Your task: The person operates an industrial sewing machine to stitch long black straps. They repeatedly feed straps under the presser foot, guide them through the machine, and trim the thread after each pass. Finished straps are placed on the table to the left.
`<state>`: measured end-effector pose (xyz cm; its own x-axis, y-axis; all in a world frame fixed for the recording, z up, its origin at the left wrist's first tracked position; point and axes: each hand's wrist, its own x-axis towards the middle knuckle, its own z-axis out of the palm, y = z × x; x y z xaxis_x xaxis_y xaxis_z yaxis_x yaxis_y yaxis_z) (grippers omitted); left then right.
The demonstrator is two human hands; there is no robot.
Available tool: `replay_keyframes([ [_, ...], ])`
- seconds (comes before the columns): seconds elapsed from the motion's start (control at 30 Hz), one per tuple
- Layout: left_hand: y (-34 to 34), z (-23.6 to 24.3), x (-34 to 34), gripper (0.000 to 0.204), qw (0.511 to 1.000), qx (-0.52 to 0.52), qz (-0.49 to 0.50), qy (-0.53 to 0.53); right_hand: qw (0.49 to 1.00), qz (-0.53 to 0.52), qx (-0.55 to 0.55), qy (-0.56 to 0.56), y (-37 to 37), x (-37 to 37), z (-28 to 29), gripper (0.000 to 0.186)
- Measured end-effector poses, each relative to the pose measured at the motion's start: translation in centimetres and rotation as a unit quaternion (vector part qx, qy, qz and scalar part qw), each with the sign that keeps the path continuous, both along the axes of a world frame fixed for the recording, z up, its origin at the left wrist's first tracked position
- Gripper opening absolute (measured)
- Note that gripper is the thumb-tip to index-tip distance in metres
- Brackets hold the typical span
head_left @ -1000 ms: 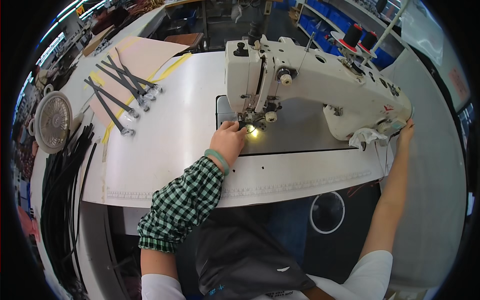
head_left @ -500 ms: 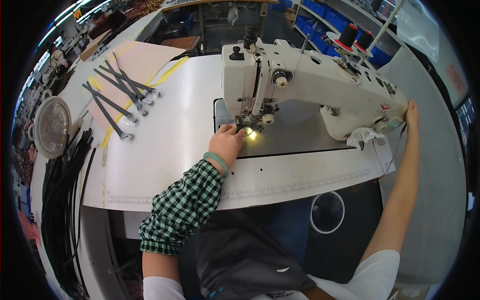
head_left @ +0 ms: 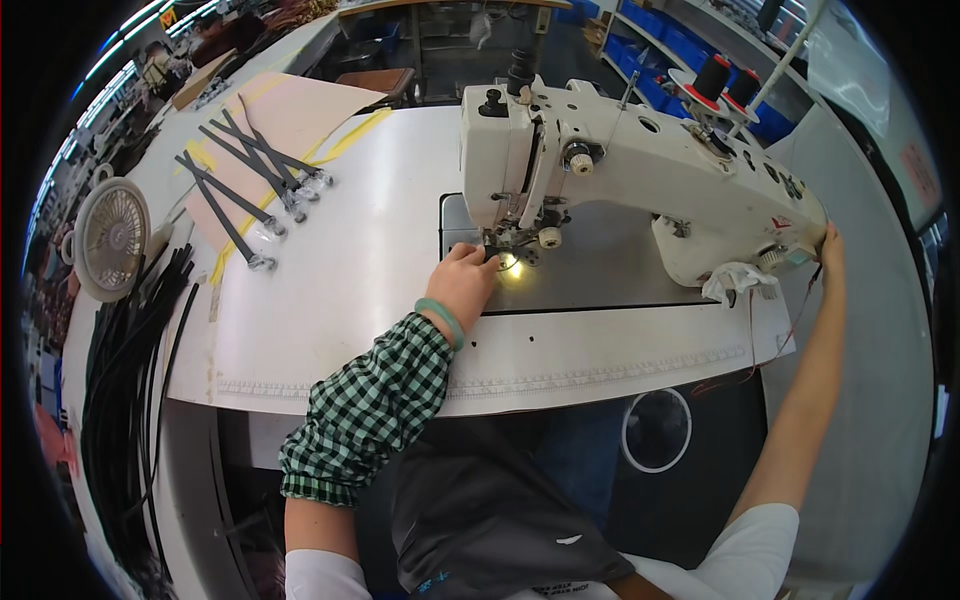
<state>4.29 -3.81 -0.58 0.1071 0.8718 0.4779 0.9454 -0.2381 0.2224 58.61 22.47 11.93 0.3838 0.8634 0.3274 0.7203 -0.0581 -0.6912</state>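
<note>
A white sewing machine point(head_left: 600, 150) stands on the table, its lamp lighting the needle area. Beside the presser foot point(head_left: 515, 238), my left hand point(head_left: 466, 280) is closed with its fingertips pinched together. A small dark piece shows at those fingertips, too hidden to name. The left wrist wears a green bangle point(head_left: 440, 318) above a checked sleeve cover point(head_left: 370, 410). At the machine's far right end, my right hand point(head_left: 832, 252) curls round the handwheel, which the hand and machine body mostly hide.
Dark straps with clear-wrapped ends point(head_left: 240, 215) lie on pink sheet material point(head_left: 290, 105) to the left. Long black strips point(head_left: 125, 400) hang over the left edge near a round plastic basket point(head_left: 108, 240). Thread cones point(head_left: 712, 78) stand behind the machine. White cloth point(head_left: 738, 280) is tucked at its base.
The whole view has shifted a little, so the machine and table sit slightly further right. Both hands keep their places at the presser foot and the handwheel.
</note>
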Motion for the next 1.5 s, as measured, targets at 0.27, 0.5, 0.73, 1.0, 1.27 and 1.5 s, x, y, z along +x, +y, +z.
replay_keyframes([
  [0.27,0.2,0.2,0.9,0.02,0.999,-0.007,0.023,0.025,0.981,-0.011,0.143,0.13,0.3,2.6,-4.2,0.056],
  [0.5,0.1,0.0,1.0,0.019,0.997,-0.006,0.045,0.06,0.989,-0.01,0.093,-0.116,0.9,-0.2,0.4,0.053],
  [0.73,0.6,-0.2,0.9,0.02,0.999,0.005,0.023,0.043,0.992,-0.005,0.08,-0.095,3.0,4.7,0.5,0.054],
  [1.0,0.6,-0.2,0.7,0.021,0.999,0.008,0.029,0.04,0.996,-0.041,0.074,0.012,0.3,3.6,-3.6,0.052],
  [1.27,0.0,-0.3,0.1,0.015,0.996,-0.009,0.057,0.074,0.991,0.007,0.128,0.034,0.5,-1.0,-2.1,0.054],
  [1.5,0.7,-0.2,0.2,0.013,0.996,0.005,0.011,0.084,0.992,-0.047,0.018,-0.12,0.6,2.4,0.8,0.05],
])
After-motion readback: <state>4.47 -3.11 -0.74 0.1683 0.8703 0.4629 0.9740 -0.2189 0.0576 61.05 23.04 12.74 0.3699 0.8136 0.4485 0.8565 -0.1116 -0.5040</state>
